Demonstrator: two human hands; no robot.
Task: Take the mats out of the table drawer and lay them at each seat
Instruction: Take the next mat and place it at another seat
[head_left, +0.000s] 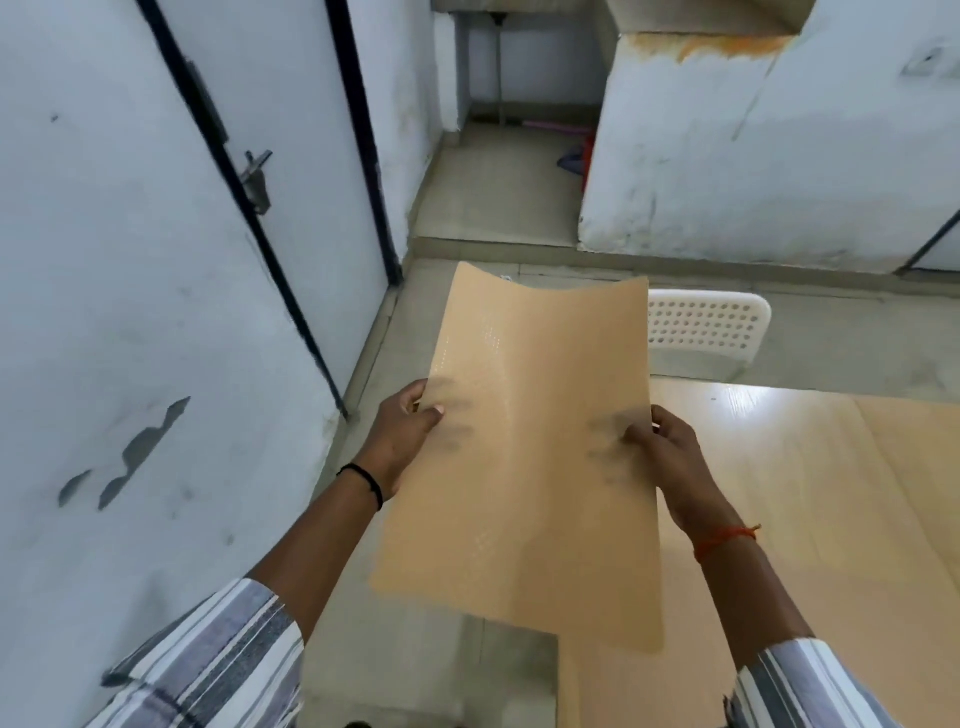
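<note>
A thin tan mat with a fine dotted texture hangs in the air in front of me, slightly curled at its far end. My left hand grips its left edge, thumb on top. My right hand grips its right edge the same way. The mat is partly over the left end of a pale wooden table and partly over the floor. Another tan mat appears to lie flat on the table at the right. No drawer is visible.
A white perforated chair stands at the table's far side. A white door with a latch and a wall close in on the left. A low white partition stands beyond, with a passage between.
</note>
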